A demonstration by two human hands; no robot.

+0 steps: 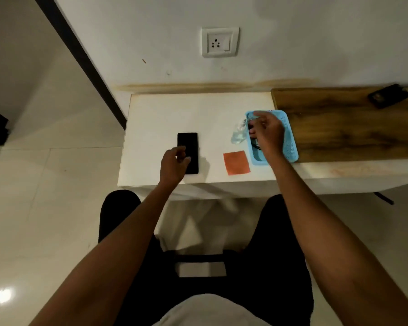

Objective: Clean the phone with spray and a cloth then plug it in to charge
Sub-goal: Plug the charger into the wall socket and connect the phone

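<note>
A: Black glass under our left fingers: the phone lies face up, screen dark, on the white table, its long side running away from us. Our left hand rests at its near end, fingers loosely curled onto the screen and lower left edge. We cannot tell whether they grip it or only touch it.

B: And our right hand?

A: It reaches into a light blue plastic basket at the table's right side. The fingers are bent down around something dark inside, perhaps a cable, but the blur hides whether they hold it.

B: Where are the cleaning things?

A: A clear spray bottle lies just beside the basket's left wall. An orange cloth, folded flat into a square, sits nearer us, between the phone and the basket, apart from both.

B: Farther out?

A: A white wall socket is on the wall above the table. To the right runs a wooden surface with a small dark object near its far edge. Our knees, in dark trousers, show below.
</note>
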